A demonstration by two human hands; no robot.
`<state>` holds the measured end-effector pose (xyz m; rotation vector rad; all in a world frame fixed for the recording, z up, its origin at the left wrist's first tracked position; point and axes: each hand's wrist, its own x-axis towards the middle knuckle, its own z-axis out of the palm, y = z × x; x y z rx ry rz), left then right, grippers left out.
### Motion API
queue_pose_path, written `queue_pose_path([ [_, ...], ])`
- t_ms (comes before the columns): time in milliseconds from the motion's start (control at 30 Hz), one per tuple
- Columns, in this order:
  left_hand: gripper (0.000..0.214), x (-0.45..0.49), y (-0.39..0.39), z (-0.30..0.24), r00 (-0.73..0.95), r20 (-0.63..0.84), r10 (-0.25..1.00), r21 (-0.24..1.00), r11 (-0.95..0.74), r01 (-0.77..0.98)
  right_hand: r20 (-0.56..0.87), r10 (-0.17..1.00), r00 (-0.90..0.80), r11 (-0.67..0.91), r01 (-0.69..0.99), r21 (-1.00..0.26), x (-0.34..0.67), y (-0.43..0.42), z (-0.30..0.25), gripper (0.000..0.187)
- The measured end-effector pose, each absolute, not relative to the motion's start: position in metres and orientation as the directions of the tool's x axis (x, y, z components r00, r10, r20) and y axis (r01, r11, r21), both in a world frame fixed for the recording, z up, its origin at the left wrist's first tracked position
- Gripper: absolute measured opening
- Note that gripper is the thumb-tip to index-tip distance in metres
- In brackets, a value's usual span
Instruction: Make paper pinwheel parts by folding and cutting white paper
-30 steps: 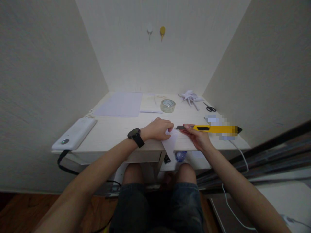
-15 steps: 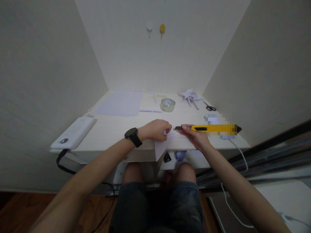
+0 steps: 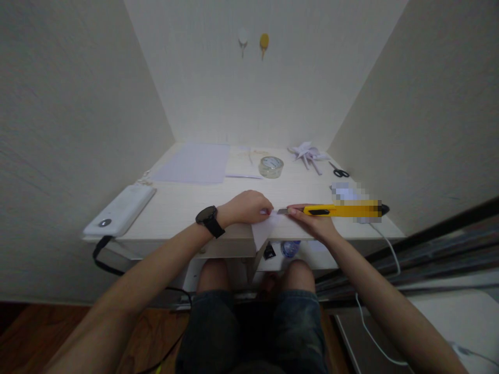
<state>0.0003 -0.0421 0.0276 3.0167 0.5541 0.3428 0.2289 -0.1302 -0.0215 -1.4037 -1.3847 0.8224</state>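
My left hand (image 3: 246,206), with a black watch on its wrist, is closed and presses a small white sheet of paper (image 3: 262,232) against the front edge of the pale desk (image 3: 183,205). Part of the paper hangs over that edge. My right hand (image 3: 312,222) is closed around a yellow utility knife (image 3: 335,210). The knife's blade tip points left and touches the paper right beside my left fingertips.
On the desk lie a white power bank (image 3: 120,211) at the left, a large white sheet (image 3: 193,163), a tape roll (image 3: 271,166), folded paper shapes (image 3: 306,154) and black scissors (image 3: 338,170) at the back right. A white cable (image 3: 384,244) hangs off the right edge.
The knife has moved left until its blade tip meets the paper at my left fingers. The hanging paper has shifted slightly left, with less of it over the edge.
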Motion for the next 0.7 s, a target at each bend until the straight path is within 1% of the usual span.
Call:
queue_pose_path([
  [67,0.019,0.001,-0.042,0.028,0.913,0.192,0.359,0.085,-0.933,0.349,0.14,0.981,0.134,0.079,0.386,-0.919,0.227,-0.134,-0.015,0.036],
  [167,0.02,0.003,-0.042,0.029,0.922,0.164,0.35,0.074,-0.937,0.342,0.136,0.984,0.118,0.075,0.417,-0.906,0.222,-0.137,-0.006,0.033],
  [267,0.021,0.004,-0.041,0.029,0.93,0.148,0.337,0.067,-0.941,0.33,0.148,0.984,0.094,0.096,0.415,-0.905,0.219,-0.137,-0.003,0.031],
  [433,0.021,0.003,-0.039,0.028,0.928,0.162,0.336,0.091,-0.941,0.325,0.178,0.982,0.057,0.141,0.397,-0.907,0.219,-0.136,-0.003,0.023],
  [700,0.021,0.007,-0.04,0.029,0.923,0.14,0.358,0.053,-0.934,0.354,0.161,0.986,0.051,0.125,0.423,-0.897,0.22,-0.135,-0.006,0.027],
])
